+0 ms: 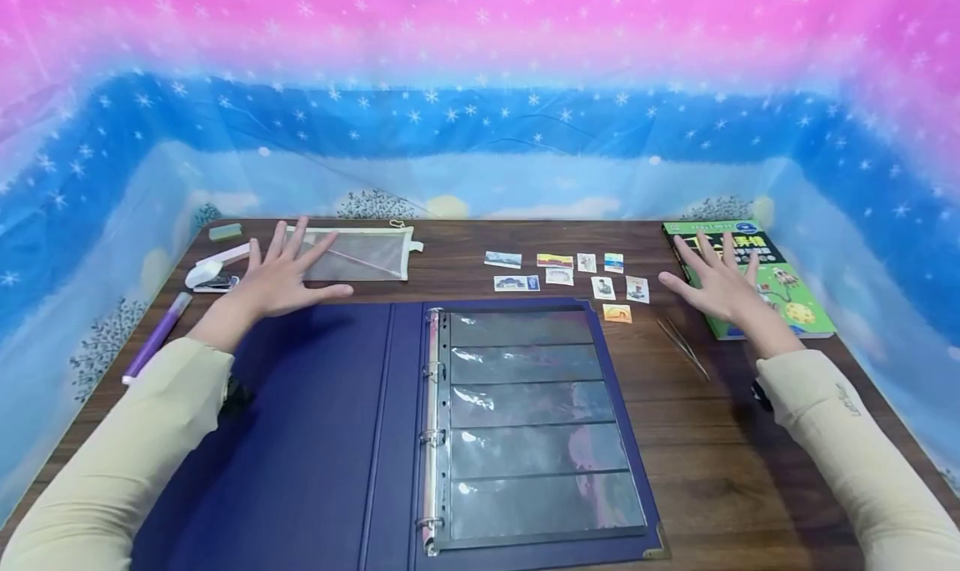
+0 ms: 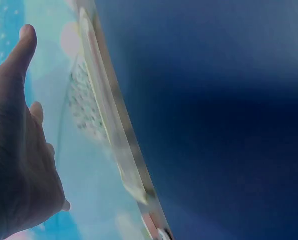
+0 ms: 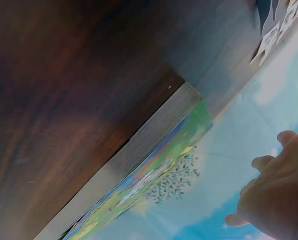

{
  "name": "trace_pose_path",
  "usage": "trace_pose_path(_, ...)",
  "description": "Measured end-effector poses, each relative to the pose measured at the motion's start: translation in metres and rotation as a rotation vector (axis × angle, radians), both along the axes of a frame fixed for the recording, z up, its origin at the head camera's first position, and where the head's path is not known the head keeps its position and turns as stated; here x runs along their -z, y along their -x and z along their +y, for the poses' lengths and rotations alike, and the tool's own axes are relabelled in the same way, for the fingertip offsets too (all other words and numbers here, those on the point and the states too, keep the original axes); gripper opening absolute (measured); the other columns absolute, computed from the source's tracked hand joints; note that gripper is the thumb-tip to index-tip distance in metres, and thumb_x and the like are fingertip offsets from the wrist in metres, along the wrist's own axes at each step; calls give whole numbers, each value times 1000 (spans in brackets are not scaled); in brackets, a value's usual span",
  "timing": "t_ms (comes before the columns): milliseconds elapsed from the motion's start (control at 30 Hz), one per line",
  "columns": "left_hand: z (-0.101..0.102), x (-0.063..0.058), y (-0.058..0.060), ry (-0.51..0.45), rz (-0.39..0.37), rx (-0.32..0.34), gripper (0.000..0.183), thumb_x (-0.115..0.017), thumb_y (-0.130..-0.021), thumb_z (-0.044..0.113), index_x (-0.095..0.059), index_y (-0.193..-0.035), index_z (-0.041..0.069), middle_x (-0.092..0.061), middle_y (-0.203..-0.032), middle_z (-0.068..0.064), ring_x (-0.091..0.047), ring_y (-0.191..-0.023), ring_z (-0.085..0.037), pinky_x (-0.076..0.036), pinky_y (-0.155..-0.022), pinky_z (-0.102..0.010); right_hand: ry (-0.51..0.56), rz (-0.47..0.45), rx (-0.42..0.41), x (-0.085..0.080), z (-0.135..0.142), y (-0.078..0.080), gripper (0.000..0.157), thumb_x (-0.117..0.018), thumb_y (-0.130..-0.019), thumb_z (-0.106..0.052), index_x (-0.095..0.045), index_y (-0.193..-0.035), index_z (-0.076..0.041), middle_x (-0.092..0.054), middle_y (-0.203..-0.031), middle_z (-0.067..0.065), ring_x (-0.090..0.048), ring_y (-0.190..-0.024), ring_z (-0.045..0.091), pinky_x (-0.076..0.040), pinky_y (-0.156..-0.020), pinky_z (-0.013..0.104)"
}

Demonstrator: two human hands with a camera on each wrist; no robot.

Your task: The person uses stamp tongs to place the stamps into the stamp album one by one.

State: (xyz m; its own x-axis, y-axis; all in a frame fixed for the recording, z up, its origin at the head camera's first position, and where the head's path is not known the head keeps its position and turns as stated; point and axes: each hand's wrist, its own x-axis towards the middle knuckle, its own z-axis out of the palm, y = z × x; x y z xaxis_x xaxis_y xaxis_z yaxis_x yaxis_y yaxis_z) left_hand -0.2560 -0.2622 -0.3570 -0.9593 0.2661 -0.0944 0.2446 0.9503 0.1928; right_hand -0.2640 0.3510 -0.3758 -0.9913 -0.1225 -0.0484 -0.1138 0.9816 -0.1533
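Both hands hover over the table with fingers spread, holding nothing. My left hand (image 1: 281,275) is above the far left corner of an open navy binder (image 1: 315,421), overlapping a mesh zipper pouch (image 1: 360,256) in the head view. In the left wrist view the left hand (image 2: 24,145) shows its thumb raised. On the right, my right hand (image 1: 720,283) overlaps a thick green book (image 1: 798,296). A clear pocket page (image 1: 532,404) with several dark strips sits in the binder's rings. Several postage stamps (image 1: 555,261) lie behind the page, and tweezers (image 1: 684,350) lie right of the binder.
At the left edge are a purple marker pen (image 1: 157,338), a white stapler-like item (image 1: 213,279), a pale bar (image 1: 222,255) and a small green-yellow block (image 1: 226,232). A snowflake-patterned cloth (image 1: 480,129) walls the table at the back and sides.
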Motion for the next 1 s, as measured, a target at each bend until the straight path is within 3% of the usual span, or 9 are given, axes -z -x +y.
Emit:
trace_pose_path(200,27,5,-1,-31,19,93,92,-47,-80,72,7,-148,39,23,-155,-7,23,-141,-38,16,-104,-68,0,-15,-41,1,-8,-21,79,-31,-89,-68,4,-150,-30,13,-156,14,31,-136,38,23,-99,69)
trace_pose_path(333,52,13,-9,-62,14,191,94,-48,-79,72,5,-148,37,21,-155,-6,20,-141,-40,14,-106,-67,-11,-48,-65,8,-14,-42,80,-35,-89,-66,6,-149,-33,8,-157,16,26,-139,40,18,-101,70)
trace_pose_path(467,77,17,-22,-77,0,290,99,-51,-77,72,4,-150,32,19,-156,-4,18,-143,-37,8,-108,-67,-7,-38,-80,15,-18,-61,88,-44,-86,-66,-2,-151,-24,-9,-156,21,1,-142,47,-2,-106,70)
trace_pose_path(633,99,23,-35,-90,-34,375,105,-53,-77,71,4,-151,21,16,-157,-5,13,-145,-36,4,-111,-64,69,-15,-61,20,-21,-76,88,-55,-85,-58,-25,-145,0,-33,-138,31,-32,-127,49,-29,-96,67)
trace_pose_path(800,114,29,-44,-127,-97,420,108,-55,-79,68,2,-151,11,10,-158,-9,11,-145,-35,2,-114,-59,117,-59,-52,22,-24,-80,67,-59,-89,-37,-39,-129,14,-48,-121,34,-49,-111,45,-41,-90,57)
trace_pose_path(1000,127,30,-47,-188,-140,424,105,-55,-82,63,1,-150,5,7,-158,-13,7,-146,-35,-5,-115,-57,137,-66,-36,22,-26,-75,43,-59,-90,-23,-54,-112,14,-60,-101,29,-60,-90,36,-48,-76,49)
